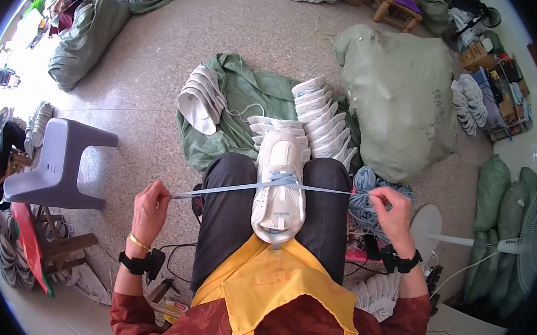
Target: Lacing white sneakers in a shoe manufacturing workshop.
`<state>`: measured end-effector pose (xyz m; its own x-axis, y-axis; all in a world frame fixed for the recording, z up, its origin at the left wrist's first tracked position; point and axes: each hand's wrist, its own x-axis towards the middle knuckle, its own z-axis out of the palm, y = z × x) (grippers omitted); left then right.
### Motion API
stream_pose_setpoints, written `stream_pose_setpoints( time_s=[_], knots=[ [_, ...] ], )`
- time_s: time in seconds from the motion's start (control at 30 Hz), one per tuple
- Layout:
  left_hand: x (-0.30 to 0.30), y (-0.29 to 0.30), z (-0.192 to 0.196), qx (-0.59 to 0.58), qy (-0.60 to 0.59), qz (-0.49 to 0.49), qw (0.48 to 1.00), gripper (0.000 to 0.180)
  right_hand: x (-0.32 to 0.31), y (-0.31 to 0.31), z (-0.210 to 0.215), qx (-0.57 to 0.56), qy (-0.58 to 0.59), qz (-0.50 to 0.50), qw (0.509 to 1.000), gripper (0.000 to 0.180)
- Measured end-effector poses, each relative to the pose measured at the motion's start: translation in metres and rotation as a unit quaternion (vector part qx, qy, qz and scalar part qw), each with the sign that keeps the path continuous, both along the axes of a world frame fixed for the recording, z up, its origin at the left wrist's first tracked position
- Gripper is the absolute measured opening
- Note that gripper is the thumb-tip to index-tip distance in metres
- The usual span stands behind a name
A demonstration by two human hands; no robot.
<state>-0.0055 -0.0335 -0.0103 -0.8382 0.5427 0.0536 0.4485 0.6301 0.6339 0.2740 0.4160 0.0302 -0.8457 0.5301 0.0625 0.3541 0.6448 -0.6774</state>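
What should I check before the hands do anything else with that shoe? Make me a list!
1. White shoe sits between the legs, toe pointing away: ok.
2. Left hand grips the blue lace: ok.
3. Right hand grips it on the other side: ok.
4. Lace stretched out on both sides, not drooping: ok.
5. Lace ends even: cannot tell, too small to see.

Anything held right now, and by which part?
Light-blue shoelace on the white sneaker: left hand grips one free length, right hand pinches the other, stretched out to either side.
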Motion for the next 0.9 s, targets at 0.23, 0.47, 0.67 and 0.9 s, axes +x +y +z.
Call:
stream_pose_setpoints(
  time_s=[0.23,0.47,0.67,0.9],
  knots=[
    [-0.027,-0.070,-0.023,-0.042,0.036,0.056,0.997,0.010,0.063,0.052,-0.021,-0.011,-0.039,-0.084,0.996,0.009],
    [-0.060,-0.166,-0.032,-0.080,0.057,0.142,0.985,0.010,0.146,0.128,-0.060,-0.052,-0.051,-0.144,0.987,0.008],
    [-0.087,-0.261,-0.038,-0.119,0.057,0.213,0.968,0.008,0.221,0.191,-0.076,-0.034,-0.080,-0.198,0.976,0.006],
    [-0.105,-0.305,-0.032,-0.128,0.032,0.244,0.961,0.010,0.279,0.227,-0.085,-0.047,-0.064,-0.250,0.965,0.008]
  ],
)
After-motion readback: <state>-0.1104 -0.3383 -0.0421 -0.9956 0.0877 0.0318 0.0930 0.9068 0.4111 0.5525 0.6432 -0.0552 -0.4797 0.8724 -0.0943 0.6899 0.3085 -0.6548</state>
